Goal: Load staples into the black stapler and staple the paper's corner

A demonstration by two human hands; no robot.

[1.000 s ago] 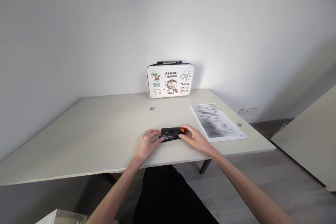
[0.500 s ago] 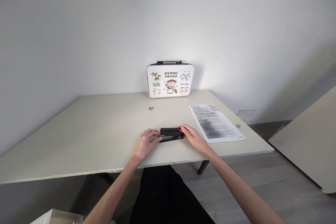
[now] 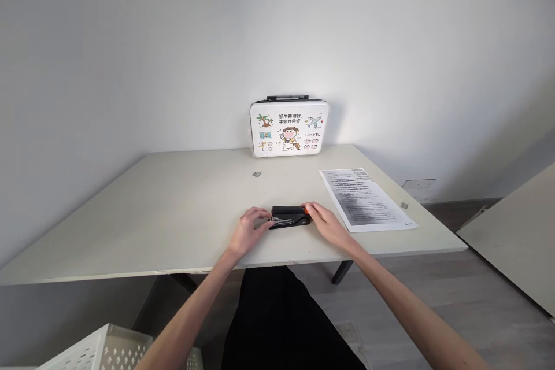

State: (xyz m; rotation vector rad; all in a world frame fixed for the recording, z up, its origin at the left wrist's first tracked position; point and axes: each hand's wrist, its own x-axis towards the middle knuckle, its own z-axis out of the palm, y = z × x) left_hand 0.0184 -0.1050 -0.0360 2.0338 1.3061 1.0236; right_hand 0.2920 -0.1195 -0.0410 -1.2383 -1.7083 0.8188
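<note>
A black stapler (image 3: 289,215) with an orange piece at its right end lies near the front edge of the table, a metal strip showing along its side. The fingers of my left hand (image 3: 250,231) are closed on its left end, at the metal part. At the right end, my right hand (image 3: 324,222) grips it beside the orange piece. Both thumbs and fingertips are partly hidden against the stapler. To the right of my right hand lies a printed sheet of paper (image 3: 368,201).
A white cartoon-printed case (image 3: 289,127) stands at the back of the table (image 3: 182,202), near the wall. Small grey staple strips (image 3: 257,174) lie in front of it, with another grey piece (image 3: 404,205) by the right edge. A white perforated basket (image 3: 117,350) stands below left.
The whole view has shifted slightly, so everything sits a little further right and higher. Both hands stay on the stapler, with little visible change in their hold.
</note>
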